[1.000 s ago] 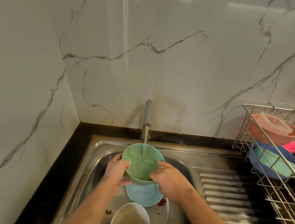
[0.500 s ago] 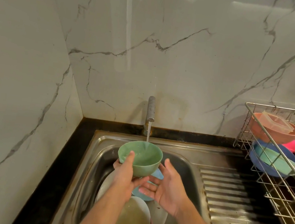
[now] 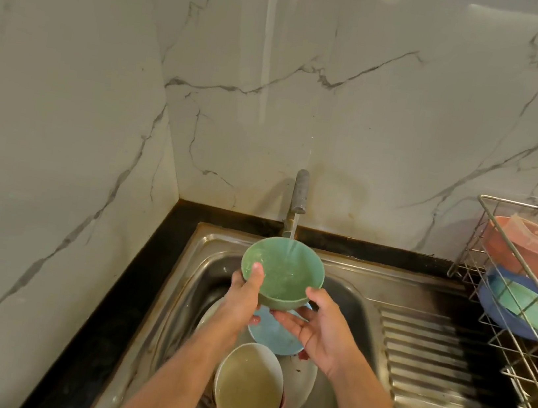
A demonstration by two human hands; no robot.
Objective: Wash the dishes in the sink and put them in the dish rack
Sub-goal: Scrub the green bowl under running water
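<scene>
green bowl (image 3: 282,273) mid-frame under tap (image 3: 299,192), left hand (image 3: 242,295) gripping its rim, right hand (image 3: 319,328) fingers apart beneath. several dishes racked in dish rack (image 3: 495,256) at right; stack left in sink (image 3: 349,284).

No legible text or labels anywhere.

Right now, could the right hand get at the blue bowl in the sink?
Probably yes: the right hand hangs open just above the blue bowl, nothing between them; the left hand alone grips the green bowl.
</scene>
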